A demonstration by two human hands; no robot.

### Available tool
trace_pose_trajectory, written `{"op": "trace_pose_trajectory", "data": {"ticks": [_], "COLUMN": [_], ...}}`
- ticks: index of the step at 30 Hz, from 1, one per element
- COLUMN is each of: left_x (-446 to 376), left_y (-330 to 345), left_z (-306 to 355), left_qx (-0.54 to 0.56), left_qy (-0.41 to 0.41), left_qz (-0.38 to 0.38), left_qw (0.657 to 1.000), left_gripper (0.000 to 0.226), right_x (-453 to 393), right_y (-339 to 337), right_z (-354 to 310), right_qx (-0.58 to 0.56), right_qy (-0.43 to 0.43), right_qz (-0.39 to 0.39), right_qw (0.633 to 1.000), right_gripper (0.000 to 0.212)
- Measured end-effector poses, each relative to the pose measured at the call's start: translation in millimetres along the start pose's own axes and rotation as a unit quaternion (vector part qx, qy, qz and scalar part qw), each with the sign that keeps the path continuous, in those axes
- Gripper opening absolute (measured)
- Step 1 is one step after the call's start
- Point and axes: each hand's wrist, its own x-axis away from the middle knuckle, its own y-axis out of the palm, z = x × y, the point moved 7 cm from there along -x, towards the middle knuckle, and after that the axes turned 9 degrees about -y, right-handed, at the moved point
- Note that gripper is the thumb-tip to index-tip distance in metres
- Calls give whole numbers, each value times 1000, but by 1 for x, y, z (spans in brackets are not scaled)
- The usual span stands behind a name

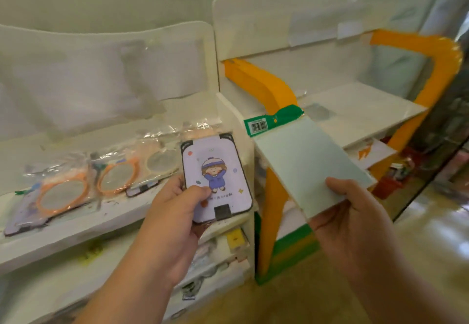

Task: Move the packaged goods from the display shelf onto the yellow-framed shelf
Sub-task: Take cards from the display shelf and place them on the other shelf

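My left hand [175,219] grips a lilac cartoon card in a clear wrapper [215,176], held over the right end of the white display shelf [83,227]. My right hand [355,224] holds a pale green flat package [302,161] by its near corner; its green header with a barcode points toward the yellow-framed shelf [355,110]. Several wrapped packages with orange rings [63,191] lie on the display shelf to the left of my left hand. The yellow-framed shelf's top board is bare apart from a small grey patch.
The yellow frame's post [274,212] stands between the two shelves, close under the green package. Lower tiers of the display shelf hold more small packaged items [218,255]. A lower tier on the right shelf holds a white and orange item [368,151]. Shiny floor lies at right.
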Motion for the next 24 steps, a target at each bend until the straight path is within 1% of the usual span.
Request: {"op": "trace_pose_trajectory", "data": {"ticks": [3,8,14,17,19,22,24], "left_x": [-11,-38,-90,-121,-142,-178,-193], "left_y": [46,118,203,245,269,302,312], "left_z": [-10,-27,-42,-45,-47,-47,-47], "left_qx": [-27,-75,-64,-56,-52,-51,-20], "left_qy": [-8,-16,-35,-50,-64,-80,-90], "left_qz": [-36,-82,-119,-137,-143,-131,-114], "left_qw": [999,994,990,988,986,987,989], "left_gripper": [35,33,28,27,26,22,21], "right_x": [-12,-35,-94,-134,-163,-205,-222], "right_y": [-37,-83,-119,-134,-142,-154,-157], "right_z": [-28,-70,-115,-137,-149,-165,-170], "right_qx": [-1,-9,-1,21,34,36,34], "right_qy": [-31,-70,-99,-104,-109,-107,-109], "right_qz": [43,104,126,134,144,152,150], "right_qw": [999,992,987,985,983,982,982], "right_gripper": [39,38,41,40,39,36,33]}}
